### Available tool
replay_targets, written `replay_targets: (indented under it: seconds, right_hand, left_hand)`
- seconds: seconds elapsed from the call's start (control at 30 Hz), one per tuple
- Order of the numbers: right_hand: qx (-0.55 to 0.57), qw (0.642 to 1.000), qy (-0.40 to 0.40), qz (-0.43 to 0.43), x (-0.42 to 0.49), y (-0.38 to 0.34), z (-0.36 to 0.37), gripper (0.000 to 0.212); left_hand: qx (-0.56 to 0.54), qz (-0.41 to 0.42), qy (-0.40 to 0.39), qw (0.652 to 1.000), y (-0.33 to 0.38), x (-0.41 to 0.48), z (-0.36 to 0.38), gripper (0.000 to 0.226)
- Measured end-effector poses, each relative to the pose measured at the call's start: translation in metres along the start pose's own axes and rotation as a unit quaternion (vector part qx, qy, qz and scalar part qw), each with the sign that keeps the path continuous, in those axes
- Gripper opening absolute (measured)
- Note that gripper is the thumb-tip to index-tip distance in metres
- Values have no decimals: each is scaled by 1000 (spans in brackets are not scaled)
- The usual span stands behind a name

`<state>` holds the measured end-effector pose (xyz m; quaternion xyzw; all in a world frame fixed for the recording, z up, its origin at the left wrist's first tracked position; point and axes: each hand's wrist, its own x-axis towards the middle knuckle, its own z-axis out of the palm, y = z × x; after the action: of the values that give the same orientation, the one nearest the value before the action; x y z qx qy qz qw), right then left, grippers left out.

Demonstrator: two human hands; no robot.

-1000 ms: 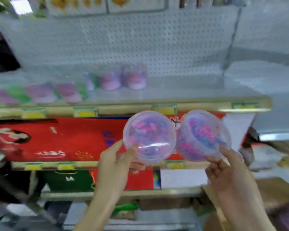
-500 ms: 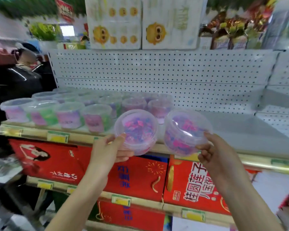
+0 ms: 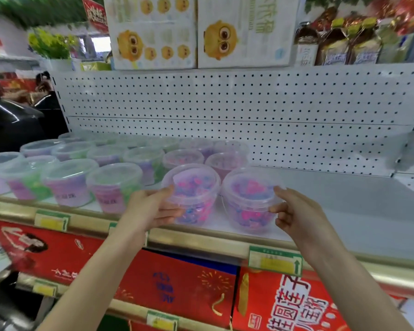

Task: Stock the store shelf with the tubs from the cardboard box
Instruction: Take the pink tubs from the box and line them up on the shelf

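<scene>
Left hand: the left hand (image 3: 153,209) grips the left tub (image 3: 193,194), a clear round plastic tub of pink, blue and purple pieces, with the thumb at the lid rim and the fingers curled round its wall at 9 o'clock.
Right hand: the right hand (image 3: 296,216) pinches the right tub (image 3: 249,204), a matching clear plastic tub, at its 3 o'clock rim.
Tubs' place: they are side by side at the front lip of the grey metal shelf (image 3: 344,211). Whether their bases rest on it cannot be told.
Front-edge risk: released too early, either tub would likely tip toward 6 o'clock onto the red gift boxes (image 3: 177,283) below.
Neighbour risk: the stocked tubs (image 3: 115,185) stand just beside the left tub at 9 o'clock, so a sideways nudge could jostle that row.
Grip risk: rim holds on smooth plastic may slip or pop a lid.
Spare room: bare shelf lies toward 3 o'clock.
</scene>
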<state>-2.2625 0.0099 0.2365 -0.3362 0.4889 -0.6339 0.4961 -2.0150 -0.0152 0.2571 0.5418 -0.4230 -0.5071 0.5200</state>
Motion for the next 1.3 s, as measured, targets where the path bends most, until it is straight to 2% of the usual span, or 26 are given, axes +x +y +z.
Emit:
replay_targets:
  seconds: [0.23,0.43,0.63,0.73,0.83,0.9,0.97,1.03,1.07,1.1,1.17,1.23,1.3]
  right_hand:
    - [-38,999,12,21,19,-1,-8,18]
    - [-84,995,-22,41,27,-4,-19,28]
    - [-140,989,-27,31,29,-4,-26,32]
    - [-222,974,1,-35,31,-7,-26,27]
    - [-344,917,73,-189,34,-13,-29,16]
    - [-357,895,64,-260,34,-19,-25,10]
    - [-370,880,-1,-298,30,-21,-15,8]
    - [-440,837,-61,-320,28,-18,-2,16]
    - [-481,810,-80,-325,28,-15,3,25]
    - [-516,788,-94,-321,28,-12,8,35]
    - [-558,766,-113,-299,28,-7,15,49]
    - [-585,745,-111,-299,27,-2,19,52]
    - [-597,734,-101,-309,27,1,19,51]
  left_hand:
    - [49,-10,-1,999,4,27,-1,28]
    - [85,-3,-8,996,7,41,2,19]
    - [87,-11,-11,996,2,47,-7,22]
    - [93,-11,-21,995,3,44,-10,25]
    - [140,12,-15,990,2,42,-15,28]
    - [247,103,37,963,0,42,-21,32]
    - [390,231,104,885,-1,37,-24,34]
    - [466,325,143,810,3,27,-20,34]
    - [479,359,147,787,6,23,-17,34]
    - [486,383,135,774,8,22,-13,36]
    - [484,400,61,776,10,24,-3,47]
    - [487,384,-18,784,9,33,9,64]
    - [520,367,-53,770,4,39,20,70]
